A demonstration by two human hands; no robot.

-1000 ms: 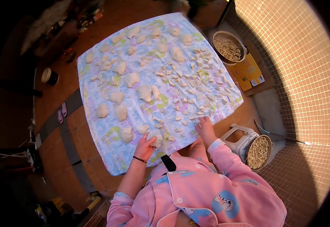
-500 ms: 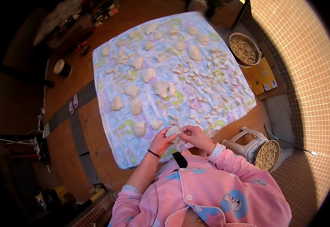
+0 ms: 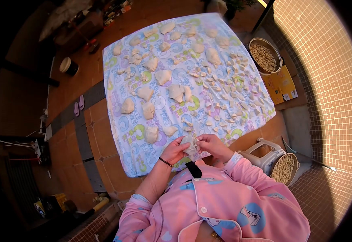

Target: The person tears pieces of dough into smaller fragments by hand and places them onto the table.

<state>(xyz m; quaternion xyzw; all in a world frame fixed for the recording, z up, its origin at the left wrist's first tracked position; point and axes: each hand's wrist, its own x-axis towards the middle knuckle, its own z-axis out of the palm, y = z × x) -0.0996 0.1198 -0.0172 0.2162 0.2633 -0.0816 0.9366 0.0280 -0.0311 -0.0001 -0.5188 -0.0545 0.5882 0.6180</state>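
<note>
A pale, whitish piece [image 3: 189, 144] is held between my two hands above the near edge of a patterned cloth [image 3: 135, 155]. My left hand [image 3: 175, 151], with a dark beaded bracelet at the wrist, grips its left side. The fingers of my right hand [image 3: 209, 144] are pinched on its right edge. Larger pale lumps, such as one [image 3: 151, 134] left of my hands and one [image 3: 176, 92] farther up, lie on the cloth. Many small pale pieces [image 3: 224, 97] are scattered over its right half.
A metal pot [image 3: 263, 57] of small pale pieces stands on yellow cardboard [image 3: 281, 84] at the right. Nearer, a second round container [image 3: 283, 168] of such pieces is beside a white plastic jug [image 3: 261, 153]. Slippers [image 3: 79, 105] and a dark bucket [image 3: 69, 66] are at the left.
My right hand has come from the cloth's right near edge to the pale piece in my left hand and now holds its edge. The view has shifted, so the cloth appears farther right.
</note>
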